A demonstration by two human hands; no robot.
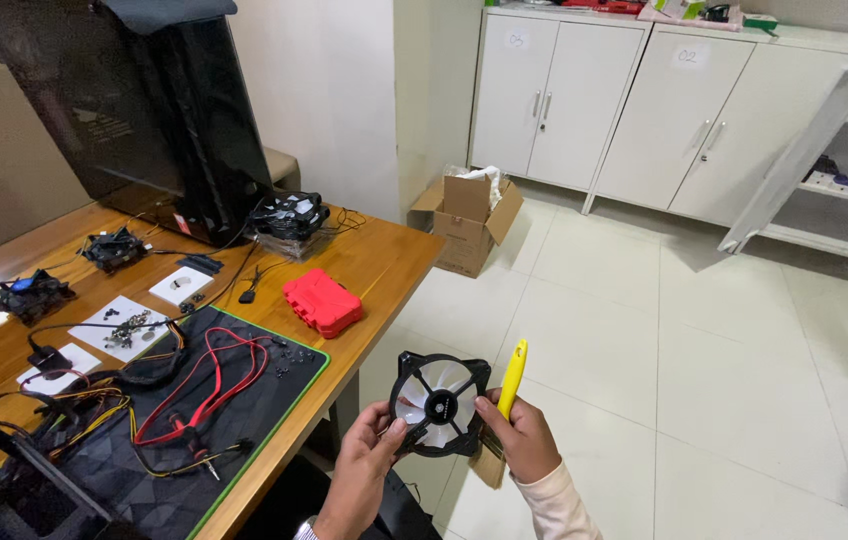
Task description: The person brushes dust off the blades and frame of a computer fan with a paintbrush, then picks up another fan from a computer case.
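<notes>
Open box (466, 222) on floor, pale packing inside. Red case (322, 302) shut on counter (384, 262). Two coolers (32, 294) at far edge. One fan (438, 403), black frame, white blades, held off the counter edge: left hand (364, 468) fingers clamped on frame; right hand (516, 440) gripped fan and yellow brush (511, 380)

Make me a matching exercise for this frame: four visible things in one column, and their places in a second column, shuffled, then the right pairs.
Things:
1. case fan
2. yellow-handled brush
3. red case
4. cardboard box

Places:
A. on the floor by the white cabinets
B. lying on the wooden table
C. held between both hands, left hand at its rim
D. in the right hand

Pairs: 1-C, 2-D, 3-B, 4-A
</notes>
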